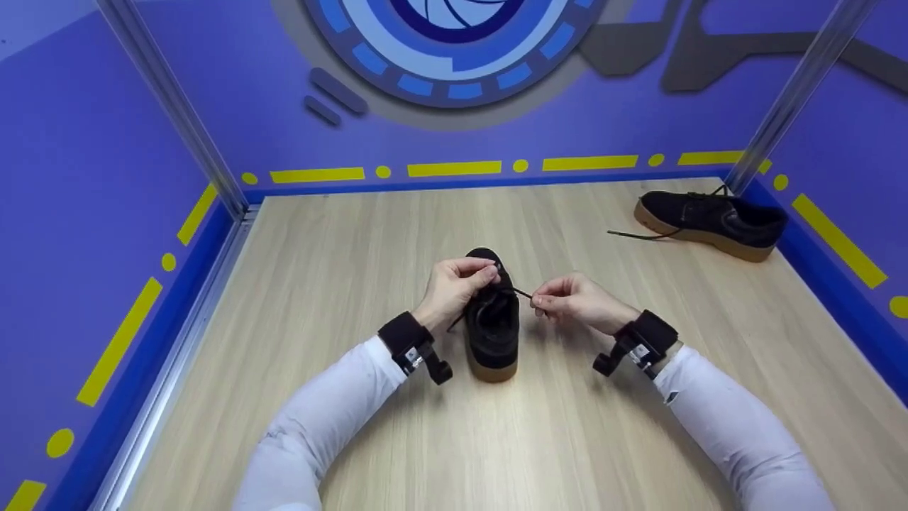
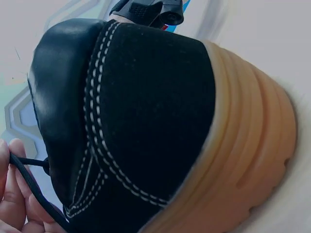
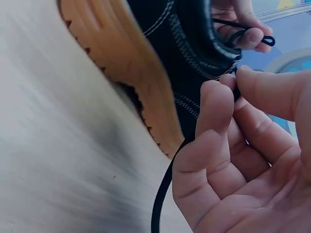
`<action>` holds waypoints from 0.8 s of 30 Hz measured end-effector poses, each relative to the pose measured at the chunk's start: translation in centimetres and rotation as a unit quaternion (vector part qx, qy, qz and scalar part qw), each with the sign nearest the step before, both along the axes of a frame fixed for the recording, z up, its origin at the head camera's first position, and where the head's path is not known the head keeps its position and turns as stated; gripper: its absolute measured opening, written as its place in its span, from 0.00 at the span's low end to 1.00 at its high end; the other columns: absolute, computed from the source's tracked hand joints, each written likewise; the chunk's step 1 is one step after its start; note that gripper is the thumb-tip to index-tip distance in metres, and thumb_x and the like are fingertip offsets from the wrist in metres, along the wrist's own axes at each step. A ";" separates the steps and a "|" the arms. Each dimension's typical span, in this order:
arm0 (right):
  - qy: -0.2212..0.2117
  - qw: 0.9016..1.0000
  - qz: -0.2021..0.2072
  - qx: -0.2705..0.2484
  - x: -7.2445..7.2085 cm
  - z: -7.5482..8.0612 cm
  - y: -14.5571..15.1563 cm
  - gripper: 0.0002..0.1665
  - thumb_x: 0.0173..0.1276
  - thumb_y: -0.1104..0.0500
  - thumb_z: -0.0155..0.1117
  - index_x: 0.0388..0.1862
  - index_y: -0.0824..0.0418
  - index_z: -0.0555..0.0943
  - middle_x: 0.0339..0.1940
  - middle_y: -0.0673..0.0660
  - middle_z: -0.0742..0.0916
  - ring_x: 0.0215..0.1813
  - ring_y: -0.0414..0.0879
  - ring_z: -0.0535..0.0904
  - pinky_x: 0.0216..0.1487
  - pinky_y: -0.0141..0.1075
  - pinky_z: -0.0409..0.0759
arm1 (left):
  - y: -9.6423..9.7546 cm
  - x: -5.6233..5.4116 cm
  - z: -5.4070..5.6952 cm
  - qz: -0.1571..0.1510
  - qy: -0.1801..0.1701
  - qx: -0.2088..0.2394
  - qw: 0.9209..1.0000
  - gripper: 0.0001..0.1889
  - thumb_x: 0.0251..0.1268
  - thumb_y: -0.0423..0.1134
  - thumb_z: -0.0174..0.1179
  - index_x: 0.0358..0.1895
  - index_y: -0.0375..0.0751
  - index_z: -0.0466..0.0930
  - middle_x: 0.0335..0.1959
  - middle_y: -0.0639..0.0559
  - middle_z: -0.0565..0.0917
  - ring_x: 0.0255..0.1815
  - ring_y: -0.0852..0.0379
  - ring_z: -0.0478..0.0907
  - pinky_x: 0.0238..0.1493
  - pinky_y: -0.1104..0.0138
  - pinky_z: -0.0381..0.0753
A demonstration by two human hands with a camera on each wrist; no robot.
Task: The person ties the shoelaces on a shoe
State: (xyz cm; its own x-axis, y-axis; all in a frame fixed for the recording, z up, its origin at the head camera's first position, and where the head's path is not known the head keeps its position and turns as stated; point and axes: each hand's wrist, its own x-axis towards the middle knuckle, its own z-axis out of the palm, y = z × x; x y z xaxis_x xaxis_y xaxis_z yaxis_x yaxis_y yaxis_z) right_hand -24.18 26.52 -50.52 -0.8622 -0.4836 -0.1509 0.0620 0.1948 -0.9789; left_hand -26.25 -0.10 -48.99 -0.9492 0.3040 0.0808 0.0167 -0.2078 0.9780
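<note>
A black shoe [image 1: 494, 344] with a tan sole and pale stitching stands upright on the table, toe pointing away from me. My left hand [image 1: 454, 287] is over its front and pinches a loop of the black shoelace [image 3: 268, 41], which shows at the fingertips in the right wrist view. Just right of the shoe, my right hand [image 1: 578, 304] pinches another part of the lace between thumb and forefinger. That lace [image 1: 523, 292] runs taut from the shoe, and its tail [image 3: 156, 208] hangs below the right fingers. The left hand partly hides the lacing.
A second black shoe [image 1: 709, 220] lies by the back right corner, one lace [image 1: 642, 235] trailing leftward on the table. Blue panels [image 1: 454, 142] with yellow marks border the wooden table [image 1: 340, 241] at the back and sides. Each wrist wears a black strap [image 1: 404, 337] with a small camera.
</note>
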 end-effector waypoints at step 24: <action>-0.005 0.987 0.033 -0.160 0.2 5.4 0.1 0.15 0.84 0.57 0.56 0.36 0.59 0.84 0.28 0.48 0.84 0.18 0.36 0.60 0.23 0.35 0.50 | 0.1 0.6 0.4 -0.004 -0.023 0.026 0.999 0.11 0.70 0.29 0.67 0.50 0.24 0.86 0.27 0.56 0.89 0.26 0.62 0.84 0.32 0.74 0.83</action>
